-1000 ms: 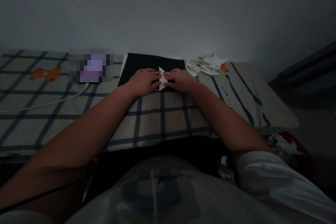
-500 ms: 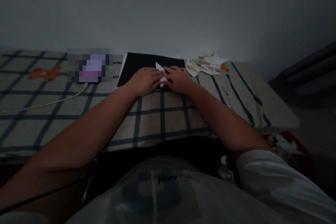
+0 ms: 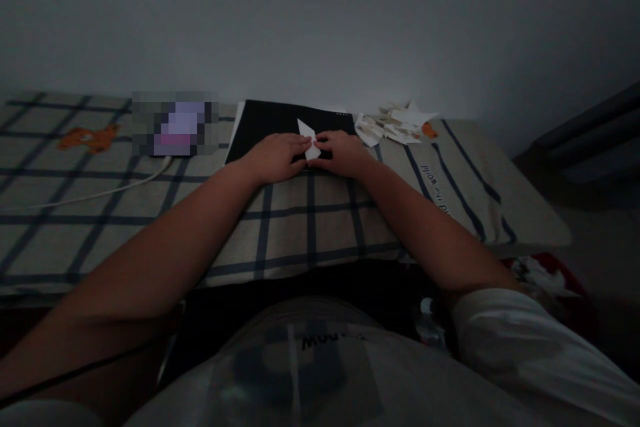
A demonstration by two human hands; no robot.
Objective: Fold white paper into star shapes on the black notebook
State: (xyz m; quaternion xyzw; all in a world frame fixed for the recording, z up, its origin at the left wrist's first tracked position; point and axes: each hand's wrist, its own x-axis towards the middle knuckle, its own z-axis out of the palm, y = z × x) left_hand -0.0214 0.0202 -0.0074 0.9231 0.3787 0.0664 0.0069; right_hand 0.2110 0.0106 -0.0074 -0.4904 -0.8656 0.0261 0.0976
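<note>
A small piece of folded white paper (image 3: 308, 130) with a pointed upper end lies over a black flat folder or book (image 3: 265, 121). My left hand (image 3: 279, 157) holds the paper from the left, its fingertips on the paper's surface and its thumb near the lower end. From the other side my right hand (image 3: 344, 153) grips the paper's right edge between curled fingers and thumb. The fingertips of both hands nearly meet at the paper's middle. Part of the paper is hidden under the fingers.
A pile of white folded paper pieces (image 3: 393, 125) lies right of the folder. At left are a pixelated phone (image 3: 180, 128) with a white cable (image 3: 125, 187) and an orange patterned shape (image 3: 89, 139). A checked cloth (image 3: 285, 233) covers the table. Crumpled paper fills a red bin (image 3: 583, 293).
My right fingers have drawn back slightly and curled more, showing more of the paper. My left hand stays almost in place on it. The view has shifted slightly.
</note>
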